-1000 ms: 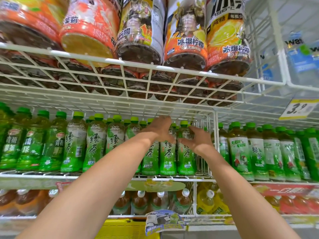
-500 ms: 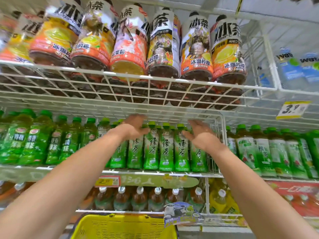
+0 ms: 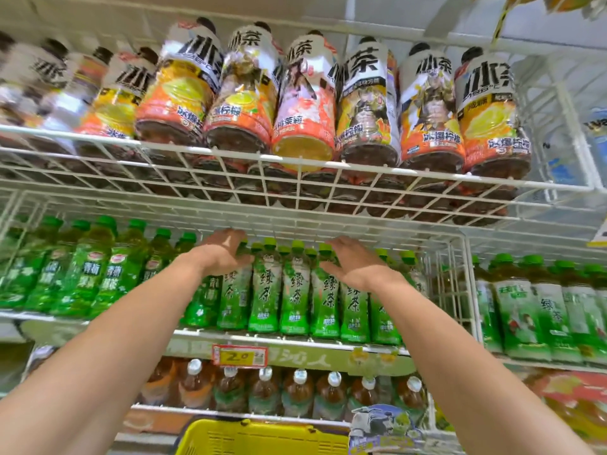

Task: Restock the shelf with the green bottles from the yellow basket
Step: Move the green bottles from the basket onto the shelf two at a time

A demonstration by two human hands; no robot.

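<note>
Green tea bottles (image 3: 295,290) with green caps stand in a tight row on the middle wire shelf (image 3: 289,340). My left hand (image 3: 225,249) rests against the caps and shoulders at the left end of that group, fingers curled loosely. My right hand (image 3: 356,262) hovers in front of the bottles on the right, palm flat and fingers spread, holding nothing. The rim of the yellow basket (image 3: 259,438) shows at the bottom centre, below the shelves; its contents are hidden.
Large orange and white iced tea bottles (image 3: 303,103) fill the wire shelf above. More green bottles (image 3: 95,267) stand to the left and, past a wire divider (image 3: 471,284), to the right. Brown tea bottles (image 3: 297,394) line the lower shelf under a yellow price tag (image 3: 239,355).
The view has tilted upward and shifted. Both hands have moved apart across the bottle tops, and the right hand has opened flat.
</note>
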